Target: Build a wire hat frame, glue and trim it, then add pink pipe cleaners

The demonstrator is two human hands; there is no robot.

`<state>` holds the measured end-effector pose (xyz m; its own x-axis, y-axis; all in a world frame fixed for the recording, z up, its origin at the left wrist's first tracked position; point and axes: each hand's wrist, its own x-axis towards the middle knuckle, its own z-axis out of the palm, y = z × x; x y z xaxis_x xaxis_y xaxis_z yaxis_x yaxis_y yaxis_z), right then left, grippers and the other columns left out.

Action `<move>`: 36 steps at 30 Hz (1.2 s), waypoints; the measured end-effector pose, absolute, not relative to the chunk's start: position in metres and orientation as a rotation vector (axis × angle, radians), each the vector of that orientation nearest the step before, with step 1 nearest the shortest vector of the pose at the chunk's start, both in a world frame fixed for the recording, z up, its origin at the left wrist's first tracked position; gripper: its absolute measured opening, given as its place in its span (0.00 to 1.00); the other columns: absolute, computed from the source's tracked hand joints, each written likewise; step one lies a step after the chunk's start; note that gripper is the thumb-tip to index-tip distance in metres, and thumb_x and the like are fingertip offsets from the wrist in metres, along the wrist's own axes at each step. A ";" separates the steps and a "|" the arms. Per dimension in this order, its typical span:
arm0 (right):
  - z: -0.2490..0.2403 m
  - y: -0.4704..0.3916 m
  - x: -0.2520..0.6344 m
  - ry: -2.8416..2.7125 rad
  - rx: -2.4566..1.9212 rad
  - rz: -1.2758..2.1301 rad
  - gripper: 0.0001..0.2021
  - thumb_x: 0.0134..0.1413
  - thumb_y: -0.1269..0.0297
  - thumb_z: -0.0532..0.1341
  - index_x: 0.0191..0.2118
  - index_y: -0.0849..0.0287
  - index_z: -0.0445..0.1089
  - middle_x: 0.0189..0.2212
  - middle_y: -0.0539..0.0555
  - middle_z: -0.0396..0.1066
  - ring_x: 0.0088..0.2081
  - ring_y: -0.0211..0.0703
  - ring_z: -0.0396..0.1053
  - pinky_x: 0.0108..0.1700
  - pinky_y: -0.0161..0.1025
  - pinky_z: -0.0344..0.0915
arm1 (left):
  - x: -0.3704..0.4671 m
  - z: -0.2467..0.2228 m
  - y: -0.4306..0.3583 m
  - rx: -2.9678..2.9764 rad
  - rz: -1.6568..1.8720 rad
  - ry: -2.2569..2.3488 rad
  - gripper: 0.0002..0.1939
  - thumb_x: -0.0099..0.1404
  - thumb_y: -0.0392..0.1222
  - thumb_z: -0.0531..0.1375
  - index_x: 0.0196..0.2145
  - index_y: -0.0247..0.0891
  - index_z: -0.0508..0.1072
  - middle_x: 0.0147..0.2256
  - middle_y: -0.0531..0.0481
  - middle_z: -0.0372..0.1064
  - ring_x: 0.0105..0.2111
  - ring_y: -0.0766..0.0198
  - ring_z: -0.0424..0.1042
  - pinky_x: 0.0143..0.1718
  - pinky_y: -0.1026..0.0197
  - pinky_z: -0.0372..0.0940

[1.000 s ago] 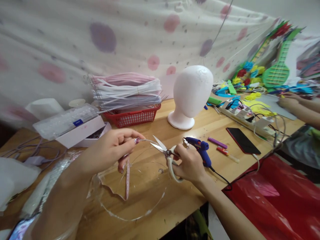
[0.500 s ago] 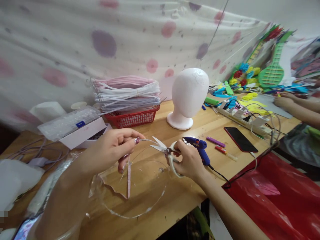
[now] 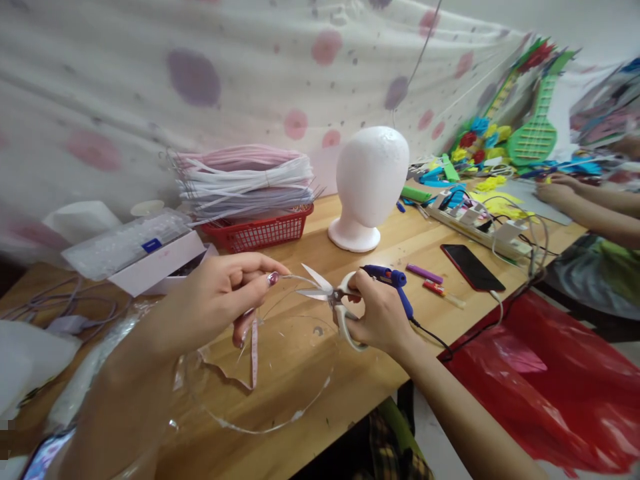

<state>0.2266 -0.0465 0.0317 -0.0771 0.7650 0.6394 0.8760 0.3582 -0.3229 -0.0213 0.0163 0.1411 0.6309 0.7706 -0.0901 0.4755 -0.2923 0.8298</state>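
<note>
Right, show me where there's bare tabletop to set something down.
Probably best: tabletop bordered by the foam head, power strip, black phone and purple stick. A narrower gap runs between foam head and red basket. Crowded: the left, with clear case and white box, and the middle, with a thin loop and pink tape.

Phone point(image 3: 473, 267) near 1 power strip point(image 3: 456, 225)

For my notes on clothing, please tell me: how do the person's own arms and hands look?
Both forearms show bare, without sleeves. The left hand, ungloved, has a glossy, dark reddish thumbnail. The right hand is also ungloved; its nails cannot be made out.
</note>
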 end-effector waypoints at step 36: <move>0.040 -0.073 0.224 -1.613 -1.477 0.228 0.16 0.51 0.62 0.65 0.27 0.53 0.53 0.21 0.43 0.55 0.23 0.35 0.53 0.25 0.34 0.53 | -0.042 0.154 0.019 1.796 0.416 1.047 0.17 0.65 0.47 0.56 0.47 0.36 0.72 0.13 0.64 0.61 0.12 0.73 0.62 0.16 0.73 0.55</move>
<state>0.2242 -0.0727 0.0403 0.1285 0.8663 0.4827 0.6984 0.2664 -0.6642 -0.0421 0.0189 0.1535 0.5700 0.8043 -0.1683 0.4694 -0.1506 0.8701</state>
